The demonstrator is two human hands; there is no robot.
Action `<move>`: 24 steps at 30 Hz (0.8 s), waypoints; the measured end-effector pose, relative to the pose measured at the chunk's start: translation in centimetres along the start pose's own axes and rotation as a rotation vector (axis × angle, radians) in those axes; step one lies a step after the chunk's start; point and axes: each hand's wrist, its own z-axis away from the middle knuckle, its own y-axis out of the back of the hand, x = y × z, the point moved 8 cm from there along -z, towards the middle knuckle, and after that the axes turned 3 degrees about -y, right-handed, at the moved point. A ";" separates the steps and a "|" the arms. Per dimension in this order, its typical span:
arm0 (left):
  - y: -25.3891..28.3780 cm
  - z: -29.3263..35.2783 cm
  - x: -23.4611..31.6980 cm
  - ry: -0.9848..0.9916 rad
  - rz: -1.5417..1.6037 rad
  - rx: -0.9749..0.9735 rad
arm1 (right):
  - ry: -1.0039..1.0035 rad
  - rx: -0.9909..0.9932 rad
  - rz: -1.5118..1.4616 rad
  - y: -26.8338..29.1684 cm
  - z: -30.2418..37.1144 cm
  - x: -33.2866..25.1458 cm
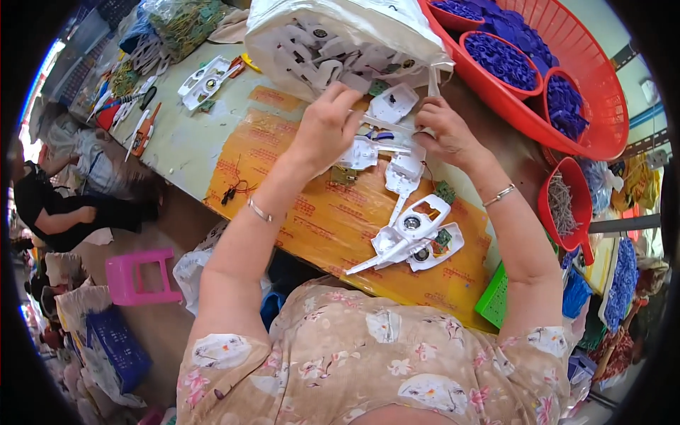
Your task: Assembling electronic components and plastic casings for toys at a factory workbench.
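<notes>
A large white sack (418, 42) lies with its mouth toward me, full of white plastic shells (319, 57). My left hand (324, 127) is at the sack's mouth with its fingers curled; what they grip is hidden. My right hand (445, 129) is closed at the end of a slim white plastic piece (388, 125) that spans the gap between my hands. Under them lie loose white shell halves (405, 173) with long handles. Nearer to me, further white shells (412, 224) with round metal-looking centres lie in a pile with small green circuit boards (444, 239).
Yellow-brown sheeting (312, 219) covers the table. A red basket (605, 120) of purple parts stands back right, above a red scoop (567, 202) of thin metal pieces. Left lie an orange-handled tool (144, 133) and another shell (207, 83). A pink stool (143, 276) and a seated person are beyond.
</notes>
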 end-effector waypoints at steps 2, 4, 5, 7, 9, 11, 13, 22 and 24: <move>-1.6 -0.9 -2.4 -0.032 -0.050 -0.078 | -0.006 -0.038 0.069 -1.2 0.1 -0.1; -4.0 -1.8 -4.4 -0.054 -0.110 -0.197 | 0.063 -0.074 0.155 -2.2 0.1 -0.8; -4.9 -2.3 -5.1 -0.054 -0.106 -0.200 | 0.057 -0.075 0.154 -2.4 0.0 -1.0; -8.5 -2.4 -7.1 0.152 -0.219 -0.501 | 0.044 -0.135 0.155 -2.9 -0.1 -1.1; -9.8 -2.7 -6.9 0.218 -0.227 -0.522 | 0.041 -0.142 0.137 -2.9 0.0 -0.9; -11.0 -2.7 -6.3 0.232 -0.374 -0.628 | 0.034 -0.148 0.120 -2.9 0.3 -0.7; -11.6 -2.8 -7.2 0.281 -0.360 -0.639 | 0.052 -0.126 0.100 -2.8 0.3 -0.9; -6.4 -7.8 -8.4 0.244 0.091 -0.451 | 0.072 -0.105 0.105 -2.6 -0.2 -1.0; -5.4 -8.8 -6.7 0.208 -0.003 -0.518 | 0.030 -0.097 0.160 -2.9 -0.1 -0.7</move>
